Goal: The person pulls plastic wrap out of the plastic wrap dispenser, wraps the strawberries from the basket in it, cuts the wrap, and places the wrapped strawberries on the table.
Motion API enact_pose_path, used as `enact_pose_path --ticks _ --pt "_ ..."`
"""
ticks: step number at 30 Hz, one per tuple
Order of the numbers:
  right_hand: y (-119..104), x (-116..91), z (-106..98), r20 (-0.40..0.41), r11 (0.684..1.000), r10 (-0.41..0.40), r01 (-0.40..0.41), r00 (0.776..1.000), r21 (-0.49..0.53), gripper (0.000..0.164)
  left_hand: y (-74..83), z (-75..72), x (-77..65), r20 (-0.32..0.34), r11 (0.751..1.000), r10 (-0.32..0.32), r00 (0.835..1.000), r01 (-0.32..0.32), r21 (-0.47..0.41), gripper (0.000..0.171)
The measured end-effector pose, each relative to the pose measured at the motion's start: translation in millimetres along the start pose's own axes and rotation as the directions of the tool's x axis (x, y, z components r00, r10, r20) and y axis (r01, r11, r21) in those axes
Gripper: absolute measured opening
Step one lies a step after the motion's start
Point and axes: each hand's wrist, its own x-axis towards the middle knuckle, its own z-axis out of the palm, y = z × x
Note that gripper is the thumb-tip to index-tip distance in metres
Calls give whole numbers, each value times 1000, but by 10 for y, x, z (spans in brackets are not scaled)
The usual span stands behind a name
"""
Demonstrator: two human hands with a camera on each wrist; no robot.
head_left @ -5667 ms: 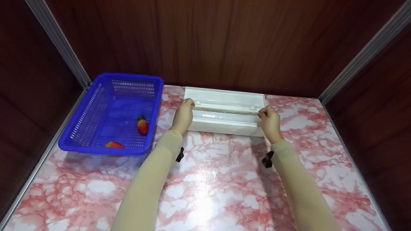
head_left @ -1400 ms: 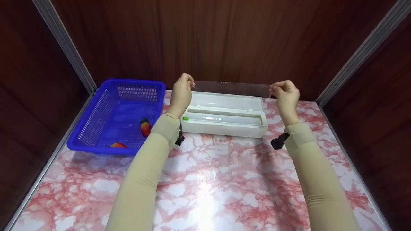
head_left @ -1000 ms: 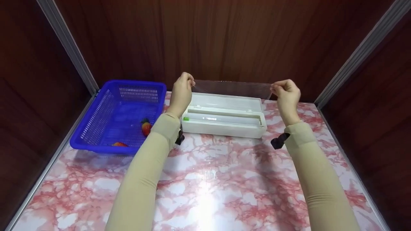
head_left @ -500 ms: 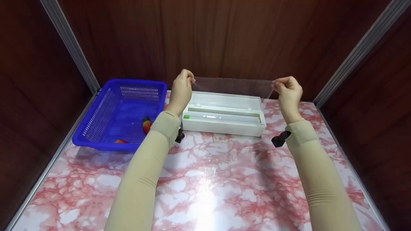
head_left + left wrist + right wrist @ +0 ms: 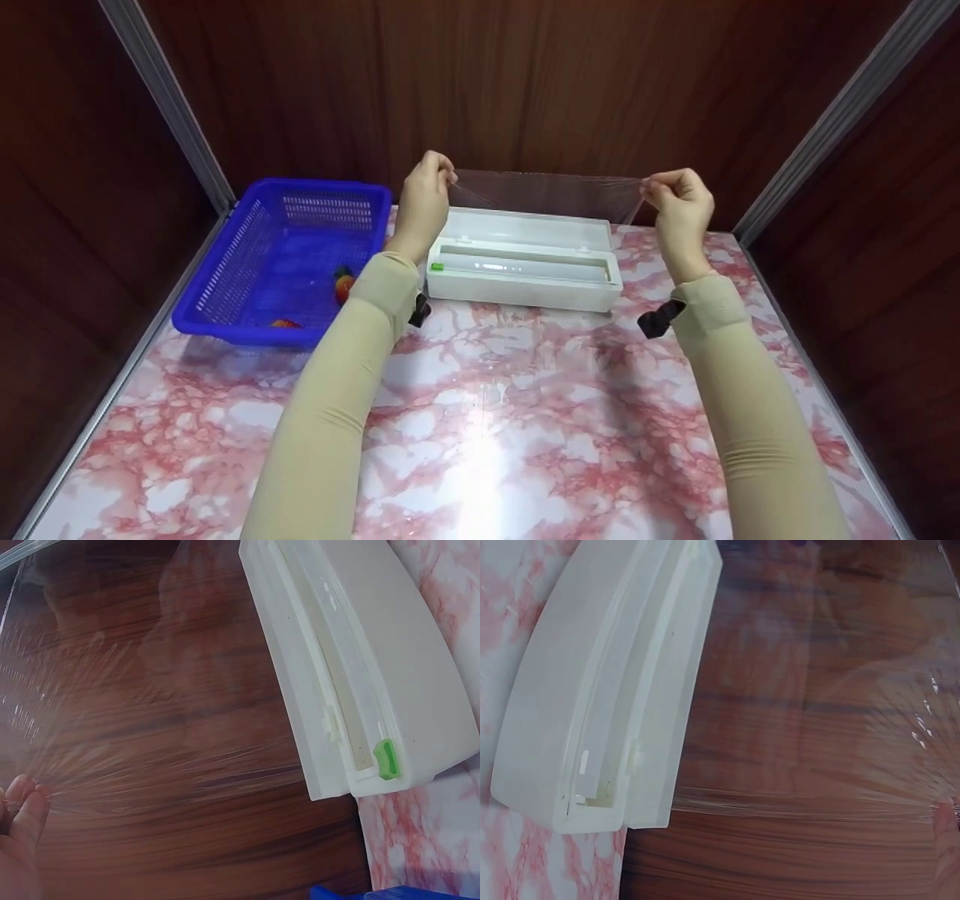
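Note:
A clear sheet of plastic wrap stretches between my two hands, above and behind the white wrap dispenser box. My left hand pinches one top corner; in the left wrist view, creases fan out from the fingertips. My right hand pinches the other corner, with the film pulled taut toward it in the right wrist view. The box lid is folded back, showing the roll inside. A green slide cutter sits at the left end of the box.
A blue plastic basket stands at the left on the marbled table, holding toy-like red and yellow fruit. Dark wooden panels close off the back and both sides.
Both hands have risen from the open box, drawing the plastic wrap out of it. Over the last second they move up a little further, the right hand also slightly outward.

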Motion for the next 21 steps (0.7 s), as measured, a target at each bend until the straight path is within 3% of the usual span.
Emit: enact_pose_path --ticks 21 --pt "-127 27 32 19 999 -32 32 999 -8 8 51 -61 79 -11 999 45 999 -45 5 12"
